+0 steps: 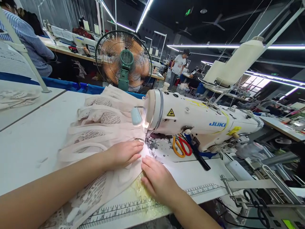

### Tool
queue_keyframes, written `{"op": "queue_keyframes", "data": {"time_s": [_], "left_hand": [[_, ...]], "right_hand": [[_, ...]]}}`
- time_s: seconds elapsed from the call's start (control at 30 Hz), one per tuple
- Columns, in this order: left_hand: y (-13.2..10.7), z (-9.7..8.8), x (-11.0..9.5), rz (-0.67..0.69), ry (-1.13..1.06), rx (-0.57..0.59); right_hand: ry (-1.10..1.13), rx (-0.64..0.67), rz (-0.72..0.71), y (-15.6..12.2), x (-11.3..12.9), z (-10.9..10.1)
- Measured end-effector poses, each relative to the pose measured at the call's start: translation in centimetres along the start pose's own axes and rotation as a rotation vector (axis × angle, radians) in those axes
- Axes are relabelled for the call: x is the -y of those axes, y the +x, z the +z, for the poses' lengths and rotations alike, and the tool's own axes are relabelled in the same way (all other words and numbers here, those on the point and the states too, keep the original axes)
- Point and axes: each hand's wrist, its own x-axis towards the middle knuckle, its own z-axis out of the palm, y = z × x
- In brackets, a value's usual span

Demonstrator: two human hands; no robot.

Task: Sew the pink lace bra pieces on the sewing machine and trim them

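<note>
Beyond a dark seam at the left end of a white sewing table, loose lace pieces lie apart from the pale fabric, which spreads in gathered folds from near the table's far edge toward its front edge and reaches right to the needle area. Those folds could catch or drag, leaving the cloth at the needle puckered or askew. A person's left hand lies palm down on the fabric, fingers pressed together and pointing at the needle area; with fingertips just beside it, a slip with the machine running could mean an injury. Past the far edge stands a fan, whose draft, if it is on, might lift so light a material. Near the front edge, a yellowed patch above the printed ruler looks wrinkled enough to snag lace. The right hand rests at the fabric's right border, fingers together, thumb set apart, nothing seen pinched; uneven pressure between the hands could skew the cloth. Farther right, scissors and a black tool lie beneath the sewing machine, where a nudge might push them into the fabric's way.
</note>
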Motion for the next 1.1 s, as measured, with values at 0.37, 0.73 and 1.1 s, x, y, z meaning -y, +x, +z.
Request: {"op": "queue_keyframes", "data": {"time_s": [0.37,0.73,1.1], "left_hand": [[0.1,-1.1,-0.3,0.091,0.004,-0.008],[1.0,-1.3,-1.2,-0.019,0.102,0.044],[1.2,-1.5,-1.2,-0.043,0.098,0.068]], "right_hand": [[0.057,-0.035,-0.052,0.3,0.2,-0.8],[-0.017,-0.081,0.035,-0.2,-0.6,0.4],[0.018,-0.151,-0.003,0.1,-0.3,0.0]]}}
